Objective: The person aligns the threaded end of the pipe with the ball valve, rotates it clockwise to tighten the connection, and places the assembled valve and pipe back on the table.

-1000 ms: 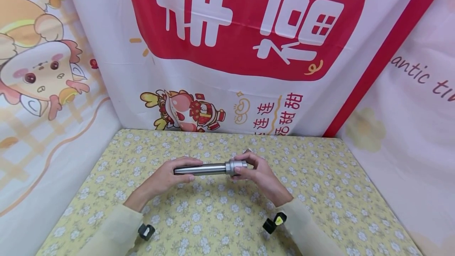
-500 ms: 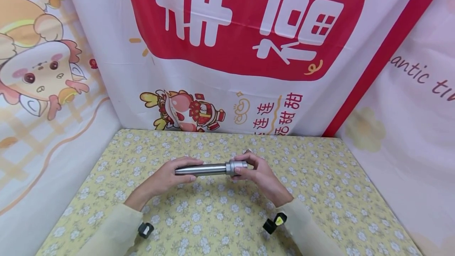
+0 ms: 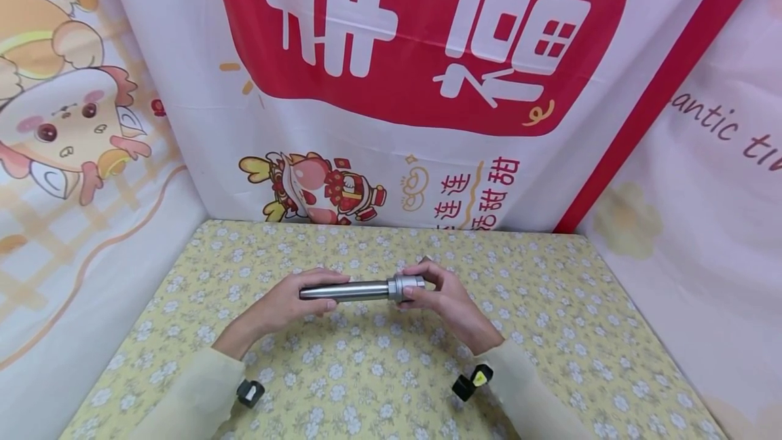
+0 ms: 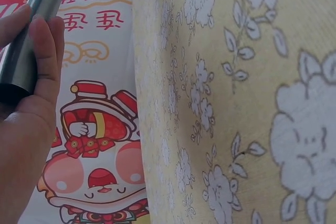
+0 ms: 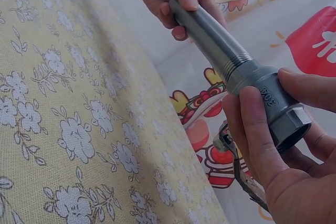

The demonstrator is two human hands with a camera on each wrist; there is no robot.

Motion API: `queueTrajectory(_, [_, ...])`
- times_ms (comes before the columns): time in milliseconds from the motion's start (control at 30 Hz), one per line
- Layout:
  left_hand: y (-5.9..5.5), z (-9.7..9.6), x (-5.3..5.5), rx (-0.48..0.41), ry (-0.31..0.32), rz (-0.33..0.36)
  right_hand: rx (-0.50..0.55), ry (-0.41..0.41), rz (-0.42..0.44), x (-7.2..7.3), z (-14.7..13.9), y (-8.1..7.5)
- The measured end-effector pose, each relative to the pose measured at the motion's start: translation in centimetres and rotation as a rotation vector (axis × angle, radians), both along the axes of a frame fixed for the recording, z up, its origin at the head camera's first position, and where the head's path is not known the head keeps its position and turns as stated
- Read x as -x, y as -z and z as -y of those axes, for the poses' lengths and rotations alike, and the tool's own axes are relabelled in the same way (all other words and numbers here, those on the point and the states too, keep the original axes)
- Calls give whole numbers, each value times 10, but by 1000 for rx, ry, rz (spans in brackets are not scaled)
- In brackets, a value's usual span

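Observation:
A steel pipe (image 3: pixel 357 291) lies level between the two hands, its right end joined to a ball valve (image 3: pixel 400 286). My left hand (image 3: pixel 284 303) grips the pipe near its free left end, thumb on the near side. With thumb and fingers, my right hand (image 3: pixel 451 299) holds the valve body. In the right wrist view the valve body (image 5: pixel 270 100) is marked 304, and some pipe threads (image 5: pixel 235 65) show where it enters the valve. A metal lever handle (image 5: pixel 247 182) hangs off the valve's side, partly behind the fingers. The left wrist view shows the pipe's open end (image 4: pixel 14 90) by the palm.
Pipe and valve are held above a table (image 3: pixel 366 386) covered in yellow floral cloth. Printed fabric hangs behind the table as a back wall (image 3: pixel 360 114), with more fabric on the left (image 3: pixel 143 223) and right (image 3: pixel 690 236). Each wrist carries a small black device (image 3: pixel 249 394).
Both hands keep the same hold, and the pipe and valve stay practically in place. The head view has shifted very slightly.

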State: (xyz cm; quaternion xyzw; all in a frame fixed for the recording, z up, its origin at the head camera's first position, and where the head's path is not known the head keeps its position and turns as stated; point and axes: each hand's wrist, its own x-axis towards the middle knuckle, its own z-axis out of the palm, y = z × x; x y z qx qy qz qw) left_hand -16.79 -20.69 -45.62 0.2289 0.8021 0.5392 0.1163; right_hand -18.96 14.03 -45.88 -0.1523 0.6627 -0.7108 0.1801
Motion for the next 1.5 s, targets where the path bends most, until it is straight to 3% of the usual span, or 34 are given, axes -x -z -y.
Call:
queueTrajectory(833, [1,-4,-2,-28,0,-24,-21,13,-2,0,0,0])
queueTrajectory(1500, [4,-5,-5,-28,7,-121,-33,16,6,0,1,2])
